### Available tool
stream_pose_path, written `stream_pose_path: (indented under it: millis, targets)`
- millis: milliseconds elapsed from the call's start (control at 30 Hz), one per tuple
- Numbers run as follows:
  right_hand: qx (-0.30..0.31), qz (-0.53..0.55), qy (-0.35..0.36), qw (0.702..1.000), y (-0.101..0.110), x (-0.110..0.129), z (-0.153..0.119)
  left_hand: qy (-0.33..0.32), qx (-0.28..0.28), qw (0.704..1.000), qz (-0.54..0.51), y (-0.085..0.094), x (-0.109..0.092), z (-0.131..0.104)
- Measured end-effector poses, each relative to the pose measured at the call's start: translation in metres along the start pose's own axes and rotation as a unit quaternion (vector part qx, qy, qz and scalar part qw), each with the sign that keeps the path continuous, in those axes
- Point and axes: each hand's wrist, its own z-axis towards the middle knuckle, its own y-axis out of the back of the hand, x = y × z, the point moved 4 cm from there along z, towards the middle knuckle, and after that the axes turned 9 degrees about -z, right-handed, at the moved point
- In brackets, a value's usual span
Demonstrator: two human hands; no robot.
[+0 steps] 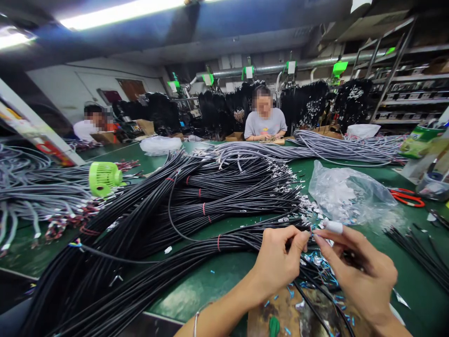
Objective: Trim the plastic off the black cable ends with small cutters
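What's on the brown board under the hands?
Brown board: blue scraps, a green piece, black cables crossing over. The right hand covers part of it; anything there is hidden.

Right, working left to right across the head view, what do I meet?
Lime-green fan → red tie around the nearest black cable bundle → left hand → right hand → red-handled scissors → clear plastic container.
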Motion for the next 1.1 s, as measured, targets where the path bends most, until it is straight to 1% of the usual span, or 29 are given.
stream_pose_path:
  millis: [67,100,133,200,267,300,333,367,400,433,467,500,567,633,700,767,833,933,1000,1100]
  targets:
    - [-0.058,-0.103,0.117,0.986,0.004,0.002,-0.005,-0.001,-0.024,1.0,0.017,-0.002,0.001,-0.002]
    - [-0.071,-0.125,0.167,0.975,0.005,0.002,-0.008,0.0,-0.035,0.999,0.019,-0.003,0.002,-0.003]
    - [-0.07,-0.126,0.207,0.968,0.005,0.002,-0.01,0.003,-0.046,0.999,0.017,-0.004,0.003,-0.003]
    - [-0.036,-0.091,0.274,0.957,0.004,0.003,-0.014,0.008,-0.068,0.998,0.006,-0.005,0.004,-0.004]
    - [-0.004,-0.053,0.317,0.947,0.004,0.008,-0.017,0.009,-0.082,0.997,-0.012,-0.004,0.006,-0.003]
    - [-0.001,-0.045,0.312,0.949,0.004,0.011,-0.017,0.006,-0.084,0.996,-0.024,-0.003,0.007,-0.003]
    - [-0.01,-0.044,0.284,0.958,0.005,0.012,-0.016,0.001,-0.085,0.996,-0.036,-0.001,0.007,-0.002]
    - [-0.024,-0.042,0.232,0.972,0.006,0.012,-0.013,-0.007,-0.083,0.995,-0.045,0.0,0.007,-0.002]
    - [-0.036,-0.03,0.162,0.986,0.007,0.01,-0.01,-0.016,-0.083,0.995,-0.051,0.002,0.007,-0.001]
    - [-0.042,-0.005,0.086,0.995,0.007,0.006,-0.007,-0.026,-0.084,0.995,-0.053,0.003,0.006,-0.001]
    - [-0.035,0.032,0.016,0.999,0.006,0.002,-0.004,-0.036,-0.086,0.994,-0.053,0.005,0.006,-0.001]
    - [-0.015,0.076,-0.041,0.996,0.003,-0.001,-0.002,-0.045,-0.087,0.994,-0.052,0.006,0.005,-0.001]
    - [0.048,0.166,-0.113,0.978,-0.003,-0.005,0.001,-0.061,-0.084,0.993,-0.049,0.007,0.004,-0.001]
    - [0.113,0.229,-0.161,0.953,-0.008,-0.007,0.002,-0.073,-0.078,0.993,-0.048,0.007,0.003,-0.001]
    - [0.149,0.271,-0.203,0.929,-0.012,-0.009,0.001,-0.08,-0.074,0.993,-0.044,0.007,0.001,-0.001]
    - [0.15,0.286,-0.229,0.918,-0.012,-0.01,0.001,-0.081,-0.071,0.994,-0.036,0.007,-0.002,-0.001]
    - [0.135,0.279,-0.224,0.924,-0.012,-0.01,0.002,-0.081,-0.072,0.994,-0.028,0.007,-0.004,-0.001]
    - [0.108,0.255,-0.184,0.943,-0.01,-0.007,0.004,-0.075,-0.084,0.993,-0.026,0.007,-0.004,-0.002]
    - [0.102,0.232,-0.157,0.954,-0.01,-0.005,0.003,-0.063,-0.084,0.994,-0.026,0.006,-0.002,-0.002]
    - [0.101,0.184,-0.125,0.97,-0.013,-0.007,0.0,-0.047,-0.063,0.996,-0.03,0.003,0.002,-0.001]
